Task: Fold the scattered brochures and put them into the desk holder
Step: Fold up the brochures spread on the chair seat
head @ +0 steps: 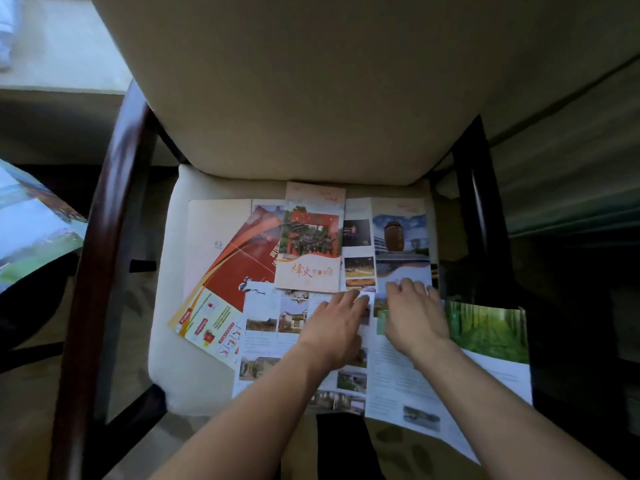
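Early stage: brochures (308,251) lie unfolded across chair seat (166,341). Left hand (334,323), right hand (415,313) flat, fingers spread, pressing near sheet (270,327). Holder unseen.

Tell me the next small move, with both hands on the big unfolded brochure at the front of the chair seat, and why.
Probably fold the large white photo-and-text brochure along its centre crease. Left hand and right hand both rest flat at its top edge. It lies fully open on the cream chair seat, overhanging the front edge, on top of the other brochures. No desk holder is in view.
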`<state>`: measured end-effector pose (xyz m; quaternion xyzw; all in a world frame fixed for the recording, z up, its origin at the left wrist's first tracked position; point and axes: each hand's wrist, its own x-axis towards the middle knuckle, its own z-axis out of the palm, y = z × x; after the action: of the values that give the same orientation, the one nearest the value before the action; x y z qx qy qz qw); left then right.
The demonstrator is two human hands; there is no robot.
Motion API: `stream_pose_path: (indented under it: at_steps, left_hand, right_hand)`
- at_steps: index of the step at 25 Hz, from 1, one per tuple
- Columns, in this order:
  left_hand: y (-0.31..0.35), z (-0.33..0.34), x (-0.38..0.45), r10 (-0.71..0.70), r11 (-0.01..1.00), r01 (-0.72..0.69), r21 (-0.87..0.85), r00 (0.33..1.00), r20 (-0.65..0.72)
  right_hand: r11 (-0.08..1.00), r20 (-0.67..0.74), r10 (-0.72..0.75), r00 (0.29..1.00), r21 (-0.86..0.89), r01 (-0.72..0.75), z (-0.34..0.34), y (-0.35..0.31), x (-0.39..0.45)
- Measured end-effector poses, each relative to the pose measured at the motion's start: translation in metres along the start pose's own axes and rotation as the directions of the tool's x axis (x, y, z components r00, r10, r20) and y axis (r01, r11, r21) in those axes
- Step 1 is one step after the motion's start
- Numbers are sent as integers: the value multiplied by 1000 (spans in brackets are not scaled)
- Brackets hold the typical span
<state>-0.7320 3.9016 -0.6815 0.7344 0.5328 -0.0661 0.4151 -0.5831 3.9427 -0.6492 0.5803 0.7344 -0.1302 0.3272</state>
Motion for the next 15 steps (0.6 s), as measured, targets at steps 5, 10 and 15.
stream_pose_path:
  at_steps: [5, 10, 15]
  left_hand:
    - [37, -3, 42, -16, 999, 13, -37, 998, -60]
    - [49, -1, 58, -132, 981, 137, 140, 990, -47]
    - [46, -19, 33, -200, 973, 206, 105, 978, -65]
  right_hand:
    - [999, -32, 20, 999, 27, -19, -1, 31, 3]
    - [994, -88, -8, 996, 109, 18, 3, 42, -4]
    - [975, -240, -27, 970, 208, 79, -15, 44, -38]
